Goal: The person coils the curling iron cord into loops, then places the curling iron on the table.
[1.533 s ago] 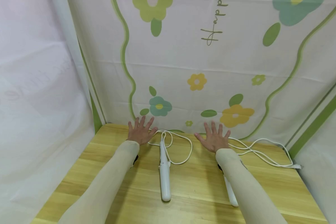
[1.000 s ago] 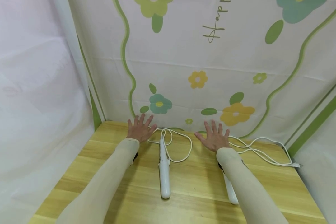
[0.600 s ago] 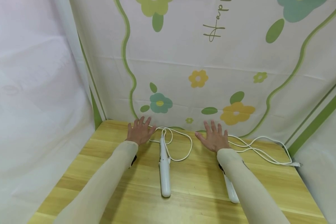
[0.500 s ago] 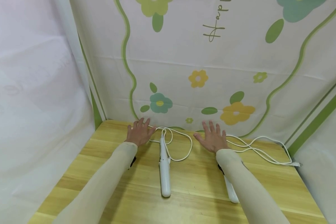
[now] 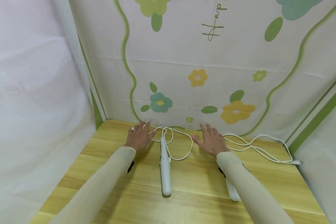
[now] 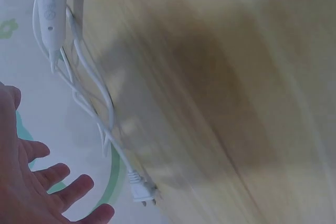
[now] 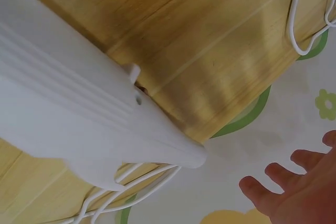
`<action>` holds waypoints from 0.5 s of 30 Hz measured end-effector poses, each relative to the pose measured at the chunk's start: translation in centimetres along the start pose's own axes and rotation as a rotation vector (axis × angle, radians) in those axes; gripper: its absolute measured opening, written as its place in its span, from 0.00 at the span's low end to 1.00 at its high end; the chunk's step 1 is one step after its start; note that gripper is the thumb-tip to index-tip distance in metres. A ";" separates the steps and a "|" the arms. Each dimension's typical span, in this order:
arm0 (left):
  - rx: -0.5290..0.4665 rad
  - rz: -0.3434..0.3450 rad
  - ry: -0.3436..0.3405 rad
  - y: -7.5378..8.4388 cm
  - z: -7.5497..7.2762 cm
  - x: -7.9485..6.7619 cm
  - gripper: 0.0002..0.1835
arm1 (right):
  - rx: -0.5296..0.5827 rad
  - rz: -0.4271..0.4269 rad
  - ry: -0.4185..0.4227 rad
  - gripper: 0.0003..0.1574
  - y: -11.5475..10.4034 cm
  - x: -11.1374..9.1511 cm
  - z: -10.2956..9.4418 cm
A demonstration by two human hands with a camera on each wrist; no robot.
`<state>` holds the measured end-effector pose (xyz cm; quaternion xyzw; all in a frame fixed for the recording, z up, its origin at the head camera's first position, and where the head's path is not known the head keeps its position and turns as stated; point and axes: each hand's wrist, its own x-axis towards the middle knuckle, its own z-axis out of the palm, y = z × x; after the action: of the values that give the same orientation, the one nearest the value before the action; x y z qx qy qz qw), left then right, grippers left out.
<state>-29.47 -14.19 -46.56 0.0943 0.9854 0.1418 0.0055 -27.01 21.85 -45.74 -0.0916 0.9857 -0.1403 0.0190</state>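
My left hand [image 5: 138, 137] hovers at the back left of the table, fingers spread and holding nothing. Beneath and beside it runs the white cord [image 5: 189, 146] of a white wand-shaped appliance [image 5: 165, 174], perhaps a curling iron, lying lengthwise. In the left wrist view, its two-pin plug [image 6: 140, 190] lies near my fingertips, apart from them. My right hand [image 5: 212, 141] also hovers with straight fingers near the back edge. Under that forearm lies a second white wand-shaped appliance [image 5: 233, 191], mostly hidden in the head view; its tapered cord end [image 7: 168, 140] shows in the right wrist view.
The second appliance's white cord [image 5: 264, 155] loops to the right, ending in a plug [image 5: 296, 162] at the table's right edge. A flowered white cloth [image 5: 179, 84] hangs behind the wooden table [image 5: 196, 202]. White cloth [image 5: 30, 124] also hangs on the left.
Both hands have lowered and drawn slightly nearer, the right one also shifting a little left. Their fingers are less widely spread. A white plug now shows beside the left fingers. Both appliances stay put.
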 end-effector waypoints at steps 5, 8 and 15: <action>-0.003 0.008 -0.013 -0.3 0.4 -0.7 0.40 | 0.022 -0.023 0.006 0.59 0.0 -0.2 0.3; -0.011 0.012 -0.025 -0.2 0.4 -1.2 0.40 | 0.030 -0.046 0.032 0.59 0.0 -0.2 0.4; -0.006 0.015 -0.045 0.8 0.5 -2.2 0.42 | 0.056 -0.061 0.063 0.60 0.2 -0.6 0.6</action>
<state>-27.17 -13.70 -46.80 0.1047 0.9839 0.1426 0.0270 -26.38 22.00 -46.35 -0.1167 0.9782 -0.1711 -0.0137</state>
